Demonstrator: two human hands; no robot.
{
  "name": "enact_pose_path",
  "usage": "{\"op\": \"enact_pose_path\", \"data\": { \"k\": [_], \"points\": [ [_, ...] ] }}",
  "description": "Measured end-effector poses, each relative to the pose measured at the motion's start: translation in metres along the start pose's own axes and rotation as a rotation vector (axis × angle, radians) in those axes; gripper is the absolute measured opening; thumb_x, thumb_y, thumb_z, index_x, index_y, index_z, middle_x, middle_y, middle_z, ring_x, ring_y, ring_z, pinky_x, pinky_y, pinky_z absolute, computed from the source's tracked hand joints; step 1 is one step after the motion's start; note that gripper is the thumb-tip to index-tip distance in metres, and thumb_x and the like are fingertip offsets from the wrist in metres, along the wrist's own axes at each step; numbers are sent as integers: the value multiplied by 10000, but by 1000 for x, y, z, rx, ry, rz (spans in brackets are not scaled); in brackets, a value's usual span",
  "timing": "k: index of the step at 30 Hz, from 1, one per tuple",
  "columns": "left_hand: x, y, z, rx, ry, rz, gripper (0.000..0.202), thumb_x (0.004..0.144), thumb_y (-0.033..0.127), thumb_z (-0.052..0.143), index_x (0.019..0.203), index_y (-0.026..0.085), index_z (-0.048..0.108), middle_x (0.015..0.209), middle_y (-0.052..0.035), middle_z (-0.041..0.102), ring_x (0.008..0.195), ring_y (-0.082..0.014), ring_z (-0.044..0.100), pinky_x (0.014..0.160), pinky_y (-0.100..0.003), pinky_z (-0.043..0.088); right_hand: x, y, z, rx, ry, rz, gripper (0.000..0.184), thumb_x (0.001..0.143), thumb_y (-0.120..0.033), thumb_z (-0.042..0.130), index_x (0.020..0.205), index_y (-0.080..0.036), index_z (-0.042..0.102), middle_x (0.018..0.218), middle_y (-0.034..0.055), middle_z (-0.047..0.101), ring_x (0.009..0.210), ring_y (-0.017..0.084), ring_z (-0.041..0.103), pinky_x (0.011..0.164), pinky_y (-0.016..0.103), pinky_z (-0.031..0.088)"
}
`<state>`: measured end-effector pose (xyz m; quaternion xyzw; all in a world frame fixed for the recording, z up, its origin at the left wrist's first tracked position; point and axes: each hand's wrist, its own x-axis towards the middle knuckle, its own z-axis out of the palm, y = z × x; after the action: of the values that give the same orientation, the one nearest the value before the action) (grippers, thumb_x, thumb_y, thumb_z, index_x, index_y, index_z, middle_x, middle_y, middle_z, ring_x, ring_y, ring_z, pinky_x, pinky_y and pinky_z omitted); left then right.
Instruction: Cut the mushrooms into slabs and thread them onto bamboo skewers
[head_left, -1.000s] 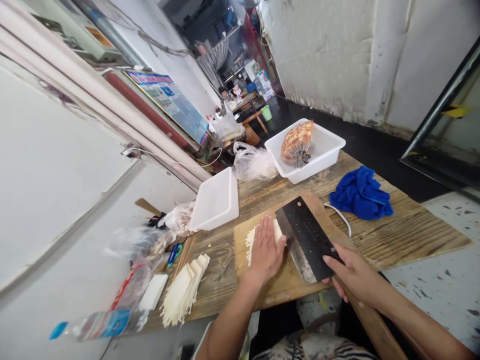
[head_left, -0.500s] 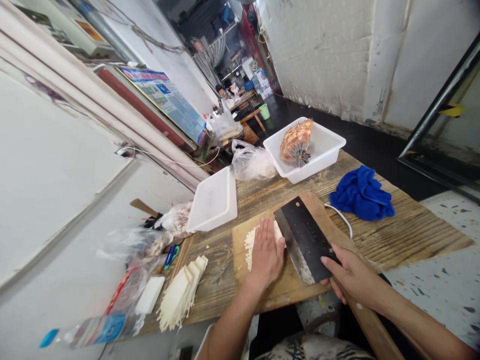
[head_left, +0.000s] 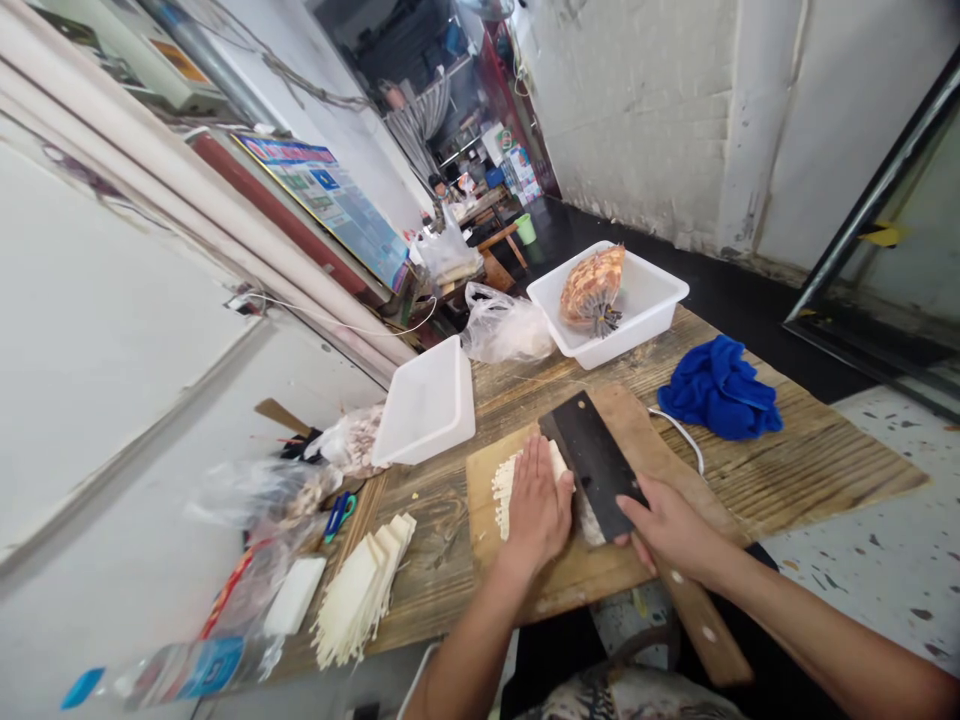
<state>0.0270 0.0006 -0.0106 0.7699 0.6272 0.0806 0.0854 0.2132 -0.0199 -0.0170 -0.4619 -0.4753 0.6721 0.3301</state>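
Observation:
My left hand (head_left: 536, 500) lies flat, fingers stretched out, on a pale food piece (head_left: 504, 495) with a fringed left edge. That piece rests on a wooden cutting board (head_left: 487, 565), and my palm hides much of it. My right hand (head_left: 667, 525) grips a cleaver (head_left: 592, 455) with a dark, broad blade and a wooden handle. The blade is close beside the food's right edge; whether it touches is hidden. To the left, a fanned stack of similar pale fringed slices (head_left: 364, 590) lies on the wooden table (head_left: 431, 510).
One white tub (head_left: 431, 400) stands behind the board; another white tub (head_left: 637, 325) holds a bagged bundle of skewers (head_left: 592, 285). A blue cloth (head_left: 720, 390) lies at right. Scissors (head_left: 340, 515), a white block (head_left: 295, 595) and a water bottle (head_left: 180, 672) are at left.
My right hand has brought the cleaver a little to the left, closer to my left hand. My left hand stays flat on the food in nearly the same place.

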Motion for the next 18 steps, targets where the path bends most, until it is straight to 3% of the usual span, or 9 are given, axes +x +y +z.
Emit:
{"op": "enact_pose_path", "data": {
  "k": [4,10,14,18],
  "points": [
    [1,1,-2,-1,-20,-22,657,988,430,95,1494,17,162,1585,-177,131,1478,-211,39,1222,-443,98,17,-8,7,-5,-7,2,218,809,-408,442,885,-225,352,577,-24,599,361,110,472,353,230,396],
    [4,2,-4,-20,-47,-27,661,982,455,108,1499,46,162,1587,-162,135,1477,-205,43,1221,-447,103,-16,12,8,-14,-17,58,279,808,-477,441,905,-225,373,385,-95,431,333,150,465,308,223,355],
    [4,4,-8,-51,-57,-56,676,975,466,111,1493,37,178,1587,-172,134,1475,-214,44,1220,-435,87,14,4,27,-7,3,20,173,881,-380,451,866,-213,405,501,-72,535,344,103,464,361,217,403],
    [3,7,-13,-73,-64,-62,695,974,470,112,1488,6,175,1583,-188,136,1476,-220,55,1219,-424,89,36,-8,41,-30,21,-4,189,949,-355,476,886,-176,481,477,-111,459,369,85,482,452,226,474]
  ]
}}
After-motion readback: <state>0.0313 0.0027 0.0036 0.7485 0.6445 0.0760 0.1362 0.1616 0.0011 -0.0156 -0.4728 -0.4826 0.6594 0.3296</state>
